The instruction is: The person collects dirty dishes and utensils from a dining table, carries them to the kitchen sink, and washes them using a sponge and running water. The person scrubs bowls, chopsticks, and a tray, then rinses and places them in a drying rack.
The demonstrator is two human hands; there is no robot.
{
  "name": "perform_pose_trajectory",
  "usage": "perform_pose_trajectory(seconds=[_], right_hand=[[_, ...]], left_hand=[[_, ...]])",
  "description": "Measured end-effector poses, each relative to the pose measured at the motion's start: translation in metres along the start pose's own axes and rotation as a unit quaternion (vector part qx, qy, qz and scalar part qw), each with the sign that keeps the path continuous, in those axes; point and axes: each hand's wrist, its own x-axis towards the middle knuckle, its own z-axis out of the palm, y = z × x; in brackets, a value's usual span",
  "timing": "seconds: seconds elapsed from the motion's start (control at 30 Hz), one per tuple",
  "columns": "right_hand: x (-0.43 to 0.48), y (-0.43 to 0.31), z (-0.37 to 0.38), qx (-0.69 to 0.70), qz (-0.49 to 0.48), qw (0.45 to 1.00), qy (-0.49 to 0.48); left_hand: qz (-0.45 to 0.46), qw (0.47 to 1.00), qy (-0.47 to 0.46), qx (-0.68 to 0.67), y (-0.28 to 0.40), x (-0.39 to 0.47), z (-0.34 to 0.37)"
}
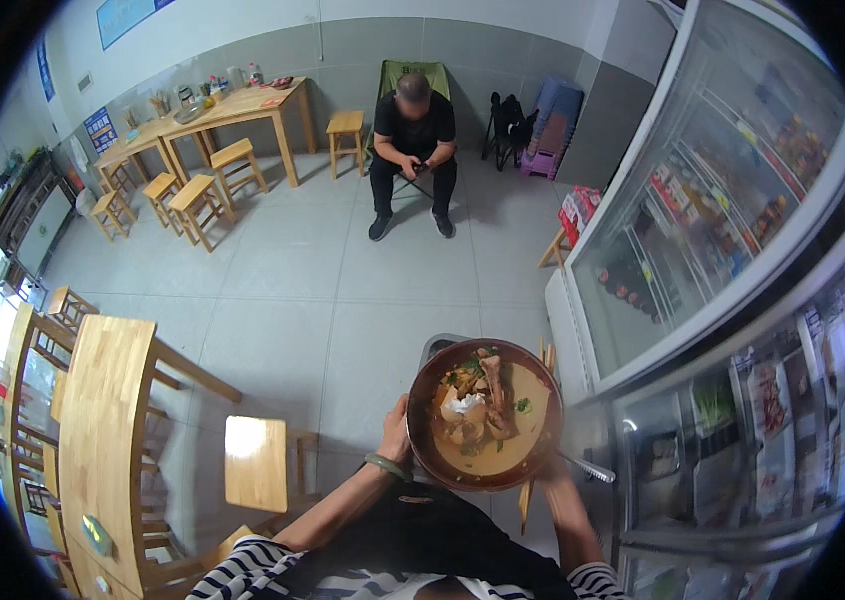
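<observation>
A large brown bowl [423, 390] is held up in front of my body. In it is a pale, cloudy soup [524, 442] with a meaty bone [495, 375], a whitish egg-like piece [462, 407] and green herbs. My left hand [395, 433] grips at the bowl's left side, a green bangle on its wrist. Under the right side is my right hand [554, 474], its fingers mostly hidden. Wooden chopsticks [525, 504] pass beneath the bowl, and a metal spoon handle [589, 468] juts out by my right hand. Behind the bowl shows the corner of a grey tray [451, 340].
A glass-door refrigerator [692, 217] and a display case of food [722, 442] line my right. Ahead, a person [415, 127] sits in a green folding chair. A wooden table [106, 390] and stool [256, 463] stand left, with another table [242, 105] along the back wall.
</observation>
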Motion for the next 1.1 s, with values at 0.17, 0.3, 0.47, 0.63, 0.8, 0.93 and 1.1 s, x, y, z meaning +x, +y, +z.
perform_pose_trajectory(seconds=[0.17, 0.3, 0.47, 0.63, 0.8, 0.93, 1.1], right_hand=[[0.099, -0.048, -0.039, -0.087, 0.034, 0.995, 0.046], [0.173, -0.093, -0.064, -0.121, 0.023, 0.988, 0.096], [0.303, -0.162, -0.083, -0.184, 0.060, 0.974, 0.114], [0.429, -0.234, -0.095, -0.368, -0.003, 0.927, 0.080], [0.561, -0.301, -0.110, -0.405, -0.007, 0.913, 0.050], [0.666, -0.347, -0.126, -0.447, -0.027, 0.893, 0.044], [0.786, -0.394, -0.161, -0.277, -0.054, 0.954, 0.102]], left_hand=[[0.014, 0.999, -0.037, -0.001, 0.042, 0.124, 0.054], [0.016, 0.998, -0.068, 0.001, 0.065, 0.223, 0.105], [0.004, 0.995, -0.097, 0.019, 0.085, 0.355, 0.162], [0.057, 0.996, -0.068, 0.030, 0.131, 0.467, 0.219], [0.059, 0.997, -0.043, 0.034, 0.166, 0.588, 0.269], [0.067, 0.996, -0.058, 0.032, 0.177, 0.697, 0.309], [0.060, 0.989, -0.128, 0.036, 0.180, 0.833, 0.375]])
